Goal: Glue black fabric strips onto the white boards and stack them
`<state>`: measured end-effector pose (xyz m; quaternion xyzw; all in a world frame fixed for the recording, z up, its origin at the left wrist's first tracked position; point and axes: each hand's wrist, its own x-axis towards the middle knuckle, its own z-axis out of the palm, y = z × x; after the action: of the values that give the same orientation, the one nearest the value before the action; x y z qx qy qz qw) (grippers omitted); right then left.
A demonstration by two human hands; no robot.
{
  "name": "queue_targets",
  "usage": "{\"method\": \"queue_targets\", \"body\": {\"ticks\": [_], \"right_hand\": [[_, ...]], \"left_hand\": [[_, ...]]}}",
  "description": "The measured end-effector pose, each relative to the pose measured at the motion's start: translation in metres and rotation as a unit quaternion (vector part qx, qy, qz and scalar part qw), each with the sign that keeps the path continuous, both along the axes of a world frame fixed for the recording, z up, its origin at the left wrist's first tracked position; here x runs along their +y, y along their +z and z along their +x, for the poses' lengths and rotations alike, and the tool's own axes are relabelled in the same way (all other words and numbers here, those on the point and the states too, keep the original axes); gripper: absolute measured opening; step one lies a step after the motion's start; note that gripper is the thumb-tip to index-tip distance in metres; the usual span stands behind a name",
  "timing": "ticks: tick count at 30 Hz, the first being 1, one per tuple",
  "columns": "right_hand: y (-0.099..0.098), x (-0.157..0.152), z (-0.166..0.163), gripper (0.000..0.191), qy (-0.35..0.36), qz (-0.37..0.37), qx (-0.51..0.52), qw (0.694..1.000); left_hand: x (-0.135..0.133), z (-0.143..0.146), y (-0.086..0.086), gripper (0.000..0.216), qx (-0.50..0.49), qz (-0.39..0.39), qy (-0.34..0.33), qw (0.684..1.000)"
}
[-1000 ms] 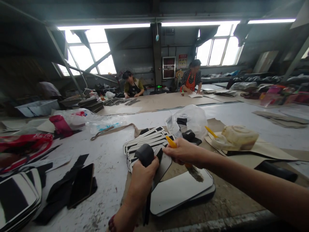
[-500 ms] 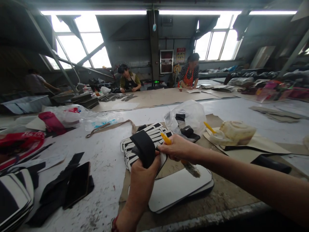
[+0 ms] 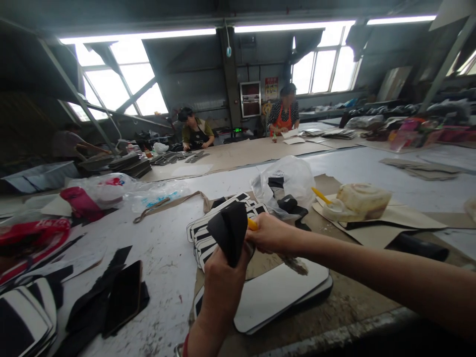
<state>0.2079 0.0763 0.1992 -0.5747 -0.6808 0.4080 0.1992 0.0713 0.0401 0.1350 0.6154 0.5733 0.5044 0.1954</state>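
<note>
Toward the near edge of the bench (image 3: 159, 277), the left hand (image 3: 225, 277) grasps a folded black strip (image 3: 230, 230), raised before a pile of black-and-white pieces (image 3: 200, 239). The right hand (image 3: 270, 233) grips a yellow-handled brush (image 3: 252, 224), its bristles slanting down over white panels (image 3: 280, 295) beside that same edge.

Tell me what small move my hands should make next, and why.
I'd probably straighten the black strip with your left hand, which grips it: the strip stands bent over, and your right hand, close beside it, has a brush in its grip.
</note>
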Motion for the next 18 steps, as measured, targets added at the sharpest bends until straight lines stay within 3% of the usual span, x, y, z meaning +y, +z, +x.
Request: {"method": "queue_targets", "body": {"ticks": [5, 10, 13, 16, 18], "right_hand": [[0.002, 0.003, 0.001, 0.038, -0.004, 0.017, -0.035, 0.999], [-0.007, 0.008, 0.008, 0.037, -0.02, 0.017, -0.022, 0.999], [-0.012, 0.012, 0.015, 0.034, -0.036, 0.003, 0.047, 0.998], [-0.015, 0.015, 0.026, 0.031, -0.059, -0.027, 0.132, 0.989], [-0.018, 0.017, 0.034, 0.028, -0.071, -0.047, 0.177, 0.98]], "left_hand": [[0.0, 0.002, -0.003, 0.032, -0.066, -0.002, 0.018, 0.998], [-0.008, 0.002, 0.008, 0.036, -0.157, -0.095, 0.056, 0.981], [-0.02, -0.004, 0.015, 0.036, -0.203, -0.163, 0.002, 0.966], [-0.038, -0.023, 0.009, 0.032, -0.246, -0.23, -0.081, 0.938], [-0.05, -0.047, -0.003, 0.038, -0.256, -0.246, -0.052, 0.933]]}}
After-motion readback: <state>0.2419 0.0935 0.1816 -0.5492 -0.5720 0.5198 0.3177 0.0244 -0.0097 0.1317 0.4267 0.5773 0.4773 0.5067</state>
